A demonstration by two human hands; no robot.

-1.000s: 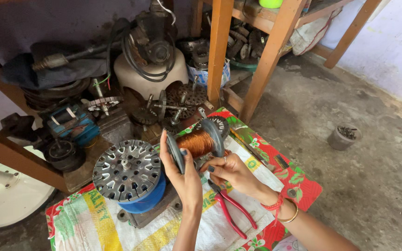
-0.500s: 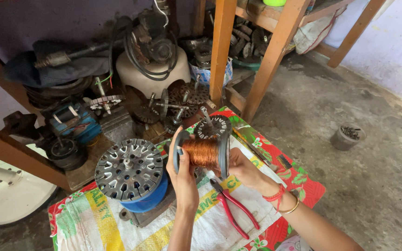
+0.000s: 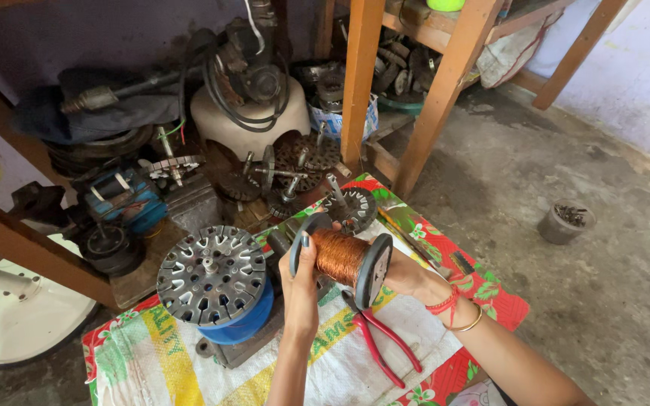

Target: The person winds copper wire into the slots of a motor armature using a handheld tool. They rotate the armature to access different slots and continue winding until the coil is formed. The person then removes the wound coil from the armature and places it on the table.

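The copper wire spool (image 3: pixel 342 258) is held in the air above the printed sack cloth (image 3: pixel 189 368), gripped at both flanges. The left hand (image 3: pixel 300 282) clasps the near flange; the right hand (image 3: pixel 404 277) closes behind the far one. The spool remains well filled. Red-handled pliers (image 3: pixel 381 342) lie unused below; the slotted stator core (image 3: pixel 212 274) stands just left, showing no winding.
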